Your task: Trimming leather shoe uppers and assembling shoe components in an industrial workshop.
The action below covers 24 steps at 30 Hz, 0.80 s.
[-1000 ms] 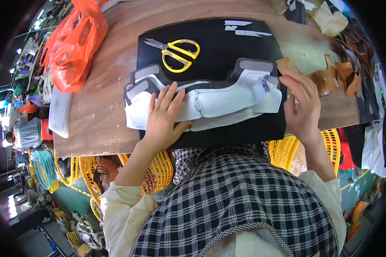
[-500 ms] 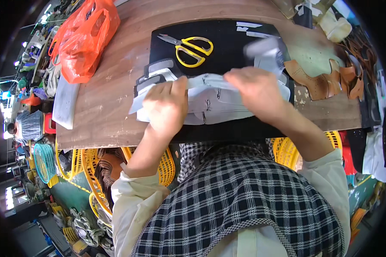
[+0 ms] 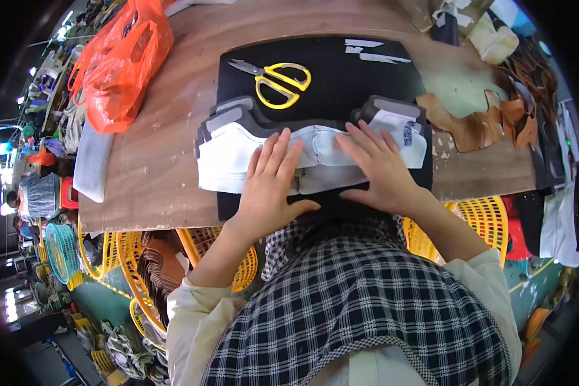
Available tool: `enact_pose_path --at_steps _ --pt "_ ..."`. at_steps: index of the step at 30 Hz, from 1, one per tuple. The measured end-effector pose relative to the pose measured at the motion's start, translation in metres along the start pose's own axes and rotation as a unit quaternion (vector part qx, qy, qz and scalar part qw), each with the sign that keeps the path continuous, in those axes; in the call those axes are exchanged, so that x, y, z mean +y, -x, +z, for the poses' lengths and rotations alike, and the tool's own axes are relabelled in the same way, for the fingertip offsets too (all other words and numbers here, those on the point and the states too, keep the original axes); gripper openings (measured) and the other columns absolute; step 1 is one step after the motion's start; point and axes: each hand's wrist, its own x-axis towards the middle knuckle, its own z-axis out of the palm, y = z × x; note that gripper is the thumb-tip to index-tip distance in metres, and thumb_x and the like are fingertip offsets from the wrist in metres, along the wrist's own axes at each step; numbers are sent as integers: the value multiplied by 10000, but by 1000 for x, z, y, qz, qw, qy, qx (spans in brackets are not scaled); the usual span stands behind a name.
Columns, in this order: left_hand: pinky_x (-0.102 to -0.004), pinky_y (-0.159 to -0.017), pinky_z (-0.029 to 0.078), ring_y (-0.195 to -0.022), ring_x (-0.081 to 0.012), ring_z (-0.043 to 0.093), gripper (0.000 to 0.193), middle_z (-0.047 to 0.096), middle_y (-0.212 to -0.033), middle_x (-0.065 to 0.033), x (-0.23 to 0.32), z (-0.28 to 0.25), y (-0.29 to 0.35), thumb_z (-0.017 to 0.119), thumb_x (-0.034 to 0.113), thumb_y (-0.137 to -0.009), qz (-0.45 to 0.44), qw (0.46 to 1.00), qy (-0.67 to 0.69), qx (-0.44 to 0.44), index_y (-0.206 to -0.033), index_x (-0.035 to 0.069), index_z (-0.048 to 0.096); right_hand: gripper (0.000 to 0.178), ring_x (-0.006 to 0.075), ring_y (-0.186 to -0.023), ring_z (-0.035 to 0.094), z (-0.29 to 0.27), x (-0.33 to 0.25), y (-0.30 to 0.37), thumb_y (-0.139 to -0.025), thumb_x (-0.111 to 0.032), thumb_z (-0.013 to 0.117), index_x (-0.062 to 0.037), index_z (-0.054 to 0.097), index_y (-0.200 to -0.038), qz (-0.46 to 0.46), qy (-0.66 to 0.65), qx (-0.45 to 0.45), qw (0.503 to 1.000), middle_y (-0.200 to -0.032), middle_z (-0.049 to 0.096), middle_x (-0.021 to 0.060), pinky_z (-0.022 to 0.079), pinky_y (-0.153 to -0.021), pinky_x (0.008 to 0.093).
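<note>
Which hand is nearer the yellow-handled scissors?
The left hand: its fingertips, on the white pieces, lie just below the scissors in view. The right hand is farther off, to the right.

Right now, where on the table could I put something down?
The wooden table is bare between the orange plastic bag and the black mat. Some mat is bare between the yellow-handled scissors and the white strips. It's crowded where the left hand and right hand lie on the seamed white pieces, and around the brown leather-like pieces.
</note>
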Motion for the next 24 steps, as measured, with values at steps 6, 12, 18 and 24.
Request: enact_pose_path --at_steps 6,12,18,24 --pt "-491 -1023 332 -1302 -355 399 845 421 -1400 -209 43 1 30 739 229 -637 19 989 -139 -49 -1369 0 386 829 309 -1338 363 -4 -21 41 -634 -323 774 -103 437 -1359 -3 38 -106 994 -1424 423 125 285 -1036 564" --pt "-445 -977 391 -1207 -345 501 720 530 -1283 -224 39 5 46 616 12 -599 -41 994 -100 2 -1300 -41 459 535 292 -1150 555 -4 -21 48 -623 3 612 -77 604 -1152 -70 -16 68 995 -1222 614 79 429 -913 439" --pt "-404 -748 514 -895 -367 630 631 624 -1063 -225 46 -19 22 585 -102 -574 -62 989 -89 101 -1198 -30 524 441 266 -1043 615 -42 -30 23 -655 -23 609 -64 615 -1094 -98 9 168 981 -1144 647 77 465 -874 435" --pt "-350 -926 467 -1027 -248 626 443 630 -1134 -195 74 -47 -13 551 -14 -813 -113 903 250 330 -1254 -35 528 586 334 -1124 559 -61 -53 4 -659 -98 643 -55 565 -1238 -119 -14 337 934 -1297 538 152 441 -890 440"
